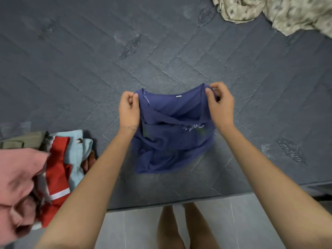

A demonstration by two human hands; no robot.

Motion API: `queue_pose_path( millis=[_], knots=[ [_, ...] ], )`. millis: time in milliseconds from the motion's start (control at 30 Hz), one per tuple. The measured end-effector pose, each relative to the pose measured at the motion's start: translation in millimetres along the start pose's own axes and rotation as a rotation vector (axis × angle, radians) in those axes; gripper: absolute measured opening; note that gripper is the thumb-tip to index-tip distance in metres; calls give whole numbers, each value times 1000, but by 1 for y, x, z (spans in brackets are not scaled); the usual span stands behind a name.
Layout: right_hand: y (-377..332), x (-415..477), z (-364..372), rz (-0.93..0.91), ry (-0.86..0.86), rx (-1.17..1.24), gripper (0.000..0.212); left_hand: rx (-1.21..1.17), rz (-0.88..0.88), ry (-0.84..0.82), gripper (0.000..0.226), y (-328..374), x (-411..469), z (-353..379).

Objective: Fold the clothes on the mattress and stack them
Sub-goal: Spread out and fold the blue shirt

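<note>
A dark blue shirt (172, 133) with pale lettering hangs crumpled above the grey quilted mattress (89, 72), its lower part blurred. My left hand (128, 109) pinches its top left edge near the collar. My right hand (220, 103) pinches the top right edge, so the neckline is stretched between both hands. A heap of unfolded clothes (57, 169) lies at the left edge of the mattress: pink, red with a white stripe, light blue and olive pieces.
A cream patterned cloth (280, 11) lies bunched at the far right corner of the mattress. The near edge of the mattress (179, 202) runs just below the shirt; beyond it are a grey tiled floor (242, 221) and my bare legs (181, 229).
</note>
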State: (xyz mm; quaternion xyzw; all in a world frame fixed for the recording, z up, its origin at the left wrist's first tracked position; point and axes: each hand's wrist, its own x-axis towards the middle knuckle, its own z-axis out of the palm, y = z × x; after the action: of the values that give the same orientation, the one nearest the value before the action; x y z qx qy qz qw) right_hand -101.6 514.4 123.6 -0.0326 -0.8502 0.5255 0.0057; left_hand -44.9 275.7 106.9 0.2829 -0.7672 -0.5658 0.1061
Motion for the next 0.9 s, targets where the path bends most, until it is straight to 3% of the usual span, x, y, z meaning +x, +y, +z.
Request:
queue_pose_path(
  millis=[133, 467, 700, 833, 900],
  knots=[
    [-52, 4, -21, -69, -19, -20, 8, -58, 13, -11, 24, 47, -3, -25],
    [-168, -9, -89, -210, -71, -66, 12, -88, 153, -123, 30, 166, -19, -86],
    [-231, -18, -140, -202, -63, -69, 8, 165, 168, -259, 27, 229, -44, -117],
    [-251, -23, -166, -179, -105, -62, 8, 290, 165, -328, 13, 252, -63, -131],
    [-254, -28, -181, -159, -154, -73, 8, 306, 175, -351, 19, 261, -75, -136]
  ],
)
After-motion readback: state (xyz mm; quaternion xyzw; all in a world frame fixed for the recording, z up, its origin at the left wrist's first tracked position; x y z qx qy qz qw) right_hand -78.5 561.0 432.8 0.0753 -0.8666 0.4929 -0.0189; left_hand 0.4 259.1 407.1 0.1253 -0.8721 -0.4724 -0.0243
